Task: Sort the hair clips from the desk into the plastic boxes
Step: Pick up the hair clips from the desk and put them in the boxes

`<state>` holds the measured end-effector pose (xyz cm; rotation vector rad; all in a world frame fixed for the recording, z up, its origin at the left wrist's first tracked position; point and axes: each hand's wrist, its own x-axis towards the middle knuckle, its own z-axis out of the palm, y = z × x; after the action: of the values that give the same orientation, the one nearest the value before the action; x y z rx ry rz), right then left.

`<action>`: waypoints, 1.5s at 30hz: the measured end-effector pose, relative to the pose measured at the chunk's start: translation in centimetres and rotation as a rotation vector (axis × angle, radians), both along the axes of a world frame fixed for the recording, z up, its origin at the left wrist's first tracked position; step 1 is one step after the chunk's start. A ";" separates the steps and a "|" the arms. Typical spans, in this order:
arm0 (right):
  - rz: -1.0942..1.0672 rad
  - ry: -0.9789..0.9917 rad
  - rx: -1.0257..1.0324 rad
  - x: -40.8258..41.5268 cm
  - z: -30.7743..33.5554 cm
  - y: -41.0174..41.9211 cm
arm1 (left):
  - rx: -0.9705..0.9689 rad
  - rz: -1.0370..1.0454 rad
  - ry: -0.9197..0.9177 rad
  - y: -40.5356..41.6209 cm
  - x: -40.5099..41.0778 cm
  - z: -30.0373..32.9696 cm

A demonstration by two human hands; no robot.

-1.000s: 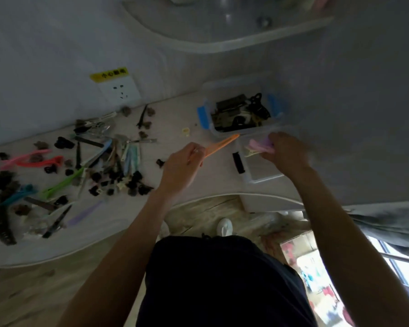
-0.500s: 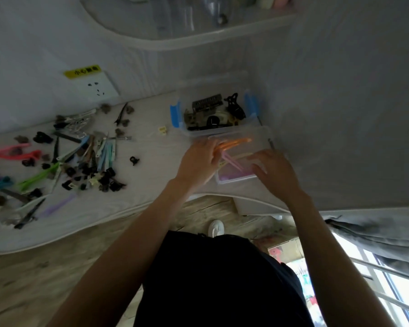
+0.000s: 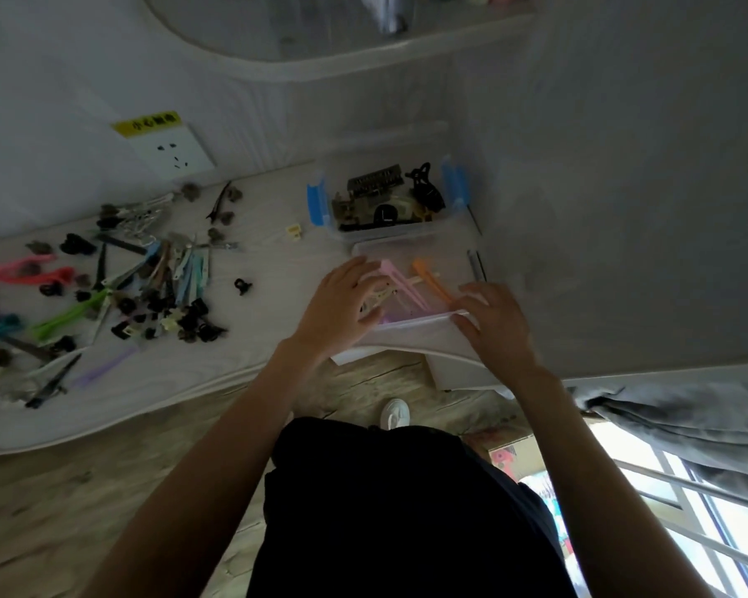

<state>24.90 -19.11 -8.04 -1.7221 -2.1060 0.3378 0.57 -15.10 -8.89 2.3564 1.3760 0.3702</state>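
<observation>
A clear plastic box (image 3: pixel 454 252) sits at the desk's right end near the front edge. An orange clip (image 3: pixel 432 281) and a pink clip (image 3: pixel 400 281) lie inside it. My left hand (image 3: pixel 342 306) rests on the box's left side with fingers spread. My right hand (image 3: pixel 495 323) touches the box's near right corner, fingers apart, holding nothing. Behind it stands a second box with blue latches (image 3: pixel 318 205), filled with dark clips. A heap of mixed coloured and black clips (image 3: pixel 147 291) covers the desk's left half.
A wall socket (image 3: pixel 173 151) with a yellow label sits above the desk. A curved shelf (image 3: pixel 342 62) hangs overhead. The right wall stands close beside the boxes. A lone black clip (image 3: pixel 242 286) lies mid-desk. A grey curtain (image 3: pixel 687 420) and window are at lower right.
The orange clip left my left hand and the pink clip my right; both now lie in the near box. Both hands have settled on the box's sides.
</observation>
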 end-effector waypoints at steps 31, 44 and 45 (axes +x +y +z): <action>0.603 -0.202 -0.220 -33.0 -2.7 11.7 | -0.292 0.761 0.142 -8.2 -30.4 -2.7; 0.864 -0.336 0.021 -32.9 -2.3 13.6 | -0.097 0.779 -0.019 -5.5 -34.4 0.8; 0.882 -0.329 0.038 -33.3 -2.1 13.7 | -0.086 0.786 -0.018 -4.6 -35.0 0.8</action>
<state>-8.36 -5.41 -10.18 -0.7581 -3.0013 0.2506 -34.45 -19.68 -8.05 1.6449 2.2133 0.5185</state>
